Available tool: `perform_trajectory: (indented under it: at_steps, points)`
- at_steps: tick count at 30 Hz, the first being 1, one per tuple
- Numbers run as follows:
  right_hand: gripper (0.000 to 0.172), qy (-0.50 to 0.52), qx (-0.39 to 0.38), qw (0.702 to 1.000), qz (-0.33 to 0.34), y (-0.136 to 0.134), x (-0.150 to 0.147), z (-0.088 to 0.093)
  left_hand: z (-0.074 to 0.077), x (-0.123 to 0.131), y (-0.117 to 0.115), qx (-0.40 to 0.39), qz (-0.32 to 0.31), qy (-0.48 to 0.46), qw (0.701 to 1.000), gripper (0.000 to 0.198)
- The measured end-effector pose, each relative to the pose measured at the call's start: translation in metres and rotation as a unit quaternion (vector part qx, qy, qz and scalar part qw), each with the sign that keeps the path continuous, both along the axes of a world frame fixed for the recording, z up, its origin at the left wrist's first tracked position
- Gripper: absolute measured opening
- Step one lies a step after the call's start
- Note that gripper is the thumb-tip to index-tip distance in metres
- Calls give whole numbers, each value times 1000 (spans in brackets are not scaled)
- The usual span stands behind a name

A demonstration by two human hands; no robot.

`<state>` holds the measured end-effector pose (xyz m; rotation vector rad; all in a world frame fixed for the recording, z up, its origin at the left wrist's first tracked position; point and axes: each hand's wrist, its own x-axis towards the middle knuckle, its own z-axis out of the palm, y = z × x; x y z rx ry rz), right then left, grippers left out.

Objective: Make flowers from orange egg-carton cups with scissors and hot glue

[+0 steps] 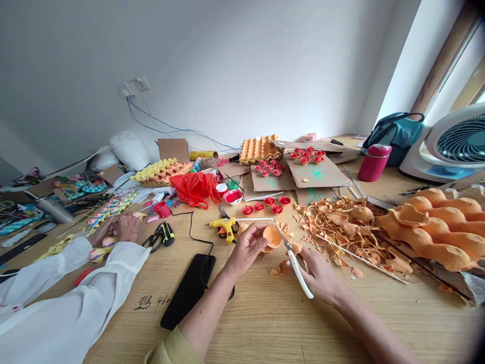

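My left hand point(248, 248) pinches an orange egg carton cup point(272, 237) by its edge, above the table. In my right hand point(318, 273) is a pair of scissors point(299, 272) with white handles, its blades at the cup's right rim. A curled orange strip point(279, 269) hangs or lies just below the blades; I cannot tell which. More orange cut pieces point(285, 228) sit behind the cup. Left of my left hand lies a yellow glue gun point(224, 226), and a black phone point(188, 290) rests near my left forearm.
Orange scraps point(344, 222) and egg cartons point(435, 227) cover the right side. Red paper flowers point(270, 167) stand on cardboard point(318, 174) at the back. A co-worker's hands point(127, 227) are at the left, beside black-and-yellow scissors point(162, 235). A pink flask point(374, 163) and fan point(447, 146) stand back right.
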<state>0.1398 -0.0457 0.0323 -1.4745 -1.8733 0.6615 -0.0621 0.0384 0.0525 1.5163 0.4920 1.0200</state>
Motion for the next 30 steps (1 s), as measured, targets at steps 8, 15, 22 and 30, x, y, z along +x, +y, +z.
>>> perform_trajectory:
  at_steps: [8,15,22,30]
  points:
    - [34,-12,2,1000,2,-1,2,-3,-7,-1,2,-40,-17,-13,999,44]
    - [39,-10,13,1000,-7,1,4,-7,-8,-1,4,-60,-4,-27,998,48]
    - [39,-6,16,1000,-3,-1,2,-4,-4,1,0,-87,11,-66,994,39]
    - [32,-40,22,999,2,-1,2,-1,-7,-3,3,-59,-18,-16,998,45]
